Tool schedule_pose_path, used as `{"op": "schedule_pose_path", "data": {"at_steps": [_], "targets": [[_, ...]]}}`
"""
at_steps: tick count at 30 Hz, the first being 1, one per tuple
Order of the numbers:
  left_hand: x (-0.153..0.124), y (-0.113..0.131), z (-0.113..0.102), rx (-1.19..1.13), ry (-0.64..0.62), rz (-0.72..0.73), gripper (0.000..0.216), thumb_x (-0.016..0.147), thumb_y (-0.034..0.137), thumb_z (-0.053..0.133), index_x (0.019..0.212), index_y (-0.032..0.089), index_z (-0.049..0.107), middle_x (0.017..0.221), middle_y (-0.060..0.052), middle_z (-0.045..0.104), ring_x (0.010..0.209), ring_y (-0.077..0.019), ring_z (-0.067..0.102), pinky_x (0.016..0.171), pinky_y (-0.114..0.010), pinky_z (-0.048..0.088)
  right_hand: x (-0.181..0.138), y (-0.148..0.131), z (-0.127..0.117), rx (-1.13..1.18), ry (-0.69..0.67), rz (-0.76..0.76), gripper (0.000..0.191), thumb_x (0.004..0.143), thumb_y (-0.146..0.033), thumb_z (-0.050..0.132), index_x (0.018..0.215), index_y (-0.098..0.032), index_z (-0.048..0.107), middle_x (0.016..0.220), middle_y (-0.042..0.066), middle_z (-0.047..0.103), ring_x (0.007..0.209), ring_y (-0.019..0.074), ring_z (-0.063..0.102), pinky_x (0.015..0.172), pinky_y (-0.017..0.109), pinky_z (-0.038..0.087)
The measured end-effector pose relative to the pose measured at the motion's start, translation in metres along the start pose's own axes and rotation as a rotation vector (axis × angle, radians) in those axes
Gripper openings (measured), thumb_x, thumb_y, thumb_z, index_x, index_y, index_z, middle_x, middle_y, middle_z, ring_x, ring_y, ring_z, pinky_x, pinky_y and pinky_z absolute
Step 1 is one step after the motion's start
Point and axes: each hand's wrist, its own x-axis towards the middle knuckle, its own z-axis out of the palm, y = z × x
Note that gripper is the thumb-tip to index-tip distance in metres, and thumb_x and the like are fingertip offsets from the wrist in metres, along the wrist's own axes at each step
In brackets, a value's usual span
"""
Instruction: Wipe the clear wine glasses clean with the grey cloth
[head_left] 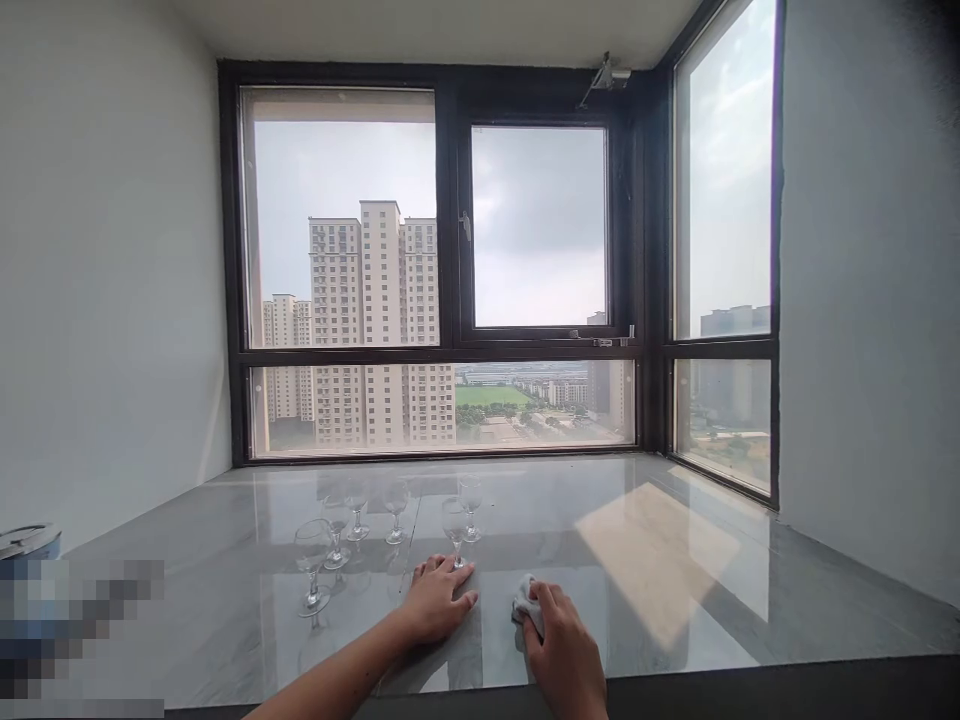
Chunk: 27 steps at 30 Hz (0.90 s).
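My left hand lies on the glossy grey sill, fingers apart. Its fingertips reach the foot of a clear stemmed glass; whether they touch it I cannot tell. Just behind that one stands a second stemmed glass. To the right, a crumpled whitish cloth is gripped in my right hand, low over the sill near its front edge. Several more stemmed glasses stand upright to the left, the nearest stemmed glass being closest to my left forearm.
Dark-framed windows rise behind the sill and turn the corner at right. A round can-like container sits at the far left, partly blurred out. Sunlight makes a bright patch on the right. White walls bound both sides.
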Motion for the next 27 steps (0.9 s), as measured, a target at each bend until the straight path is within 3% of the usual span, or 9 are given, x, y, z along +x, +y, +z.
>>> {"op": "schedule_pose_path", "data": {"at_steps": [5,9,21,27], "targets": [[-0.041,-0.041,-0.017,0.032,0.031,-0.079,0.064,0.089,0.056,0.047,0.15,0.036,0.053,0.164,-0.004,0.042,0.152,-0.0355,0.031,0.123,-0.058,0.02,0.0,0.0,0.0,0.033,0.001,0.029,0.022,0.095,-0.024,0.044,0.108,-0.028,0.062,0.115,0.006,0.069,0.101,0.0219,0.067,0.071,0.027,0.05],[-0.052,-0.068,-0.026,0.068,0.074,-0.154,0.064,0.089,0.054,0.048,0.149,0.034,0.053,0.162,-0.004,0.044,0.152,-0.0348,0.032,0.123,-0.056,0.021,0.001,0.003,0.008,0.051,0.037,0.021,0.02,0.096,-0.025,0.043,0.105,-0.028,0.06,0.113,0.006,0.069,0.1,0.0216,0.067,0.073,0.027,0.05],[-0.023,-0.09,-0.031,0.091,0.083,-0.174,0.064,0.089,0.054,0.048,0.149,0.035,0.053,0.164,-0.006,0.041,0.155,-0.0339,0.028,0.123,-0.056,0.019,-0.001,0.013,0.021,0.019,0.068,-0.006,0.023,0.097,-0.028,0.039,0.109,-0.028,0.058,0.114,0.007,0.068,0.102,0.0235,0.067,0.075,0.03,0.051],[-0.015,-0.094,-0.03,0.095,0.099,-0.215,0.065,0.089,0.052,0.048,0.148,0.028,0.055,0.163,-0.011,0.042,0.154,-0.0319,0.03,0.124,-0.052,0.02,-0.001,0.011,0.018,0.015,0.043,0.002,0.026,0.098,-0.029,0.037,0.111,-0.027,0.059,0.119,0.008,0.068,0.107,0.0243,0.065,0.079,0.032,0.05]]}}
